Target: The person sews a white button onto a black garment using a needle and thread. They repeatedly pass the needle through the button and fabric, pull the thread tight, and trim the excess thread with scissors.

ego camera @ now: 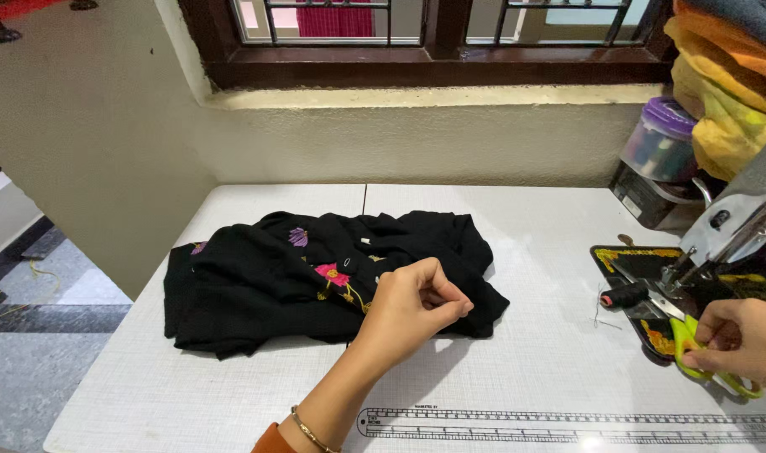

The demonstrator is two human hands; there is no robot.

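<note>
**A:** I'm watching the black fabric point(316, 281) bunched at centre frame on the white table point(526, 361), floral embroidery showing. Soft, light, floppy stuff, I'd say; best pinched at an edge fold.

**B:** And the left hand point(412, 306)?

**A:** Fingers curled tight together over the cloth's right edge, pinching something too small for me to make out.

**B:** Lower right?

**A:** Right hand point(744, 340) closed around yellow-green scissors point(693, 344), beside the sewing machine point(735, 222) and a dark thread spool point(622, 295).
</note>
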